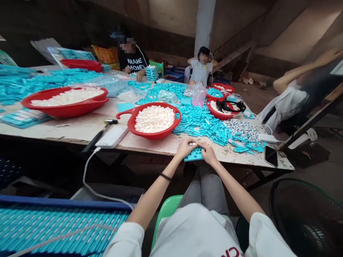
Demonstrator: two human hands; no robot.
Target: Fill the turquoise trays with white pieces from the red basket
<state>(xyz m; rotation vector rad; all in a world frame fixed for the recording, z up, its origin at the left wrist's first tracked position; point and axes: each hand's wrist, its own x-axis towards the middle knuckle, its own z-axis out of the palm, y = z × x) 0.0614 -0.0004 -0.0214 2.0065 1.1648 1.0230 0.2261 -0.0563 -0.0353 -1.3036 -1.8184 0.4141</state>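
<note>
At the table's front edge, both my hands are on a blue slotted tray (194, 155) that juts out over my lap. My left hand (184, 148) grips its left side, the fingers bent over the far edge. On the right, my right hand (208, 151) is closed at the other side, fingertips meeting the left ones. Small white pieces (192, 144) show between the fingertips; which hand presses them I cannot make out. Just beyond lies a heap of blue plastic pieces (203, 121). A red basin (128, 125) full of white pieces stands to the left.
Left of the basin are a white power bank (112, 137) with a cable and a hammer (98, 137). A phone (271, 156) lies at the right corner. Two co-workers (134, 60) sit across the table; another person (284, 96) is at right. A fan (305, 217) stands low right.
</note>
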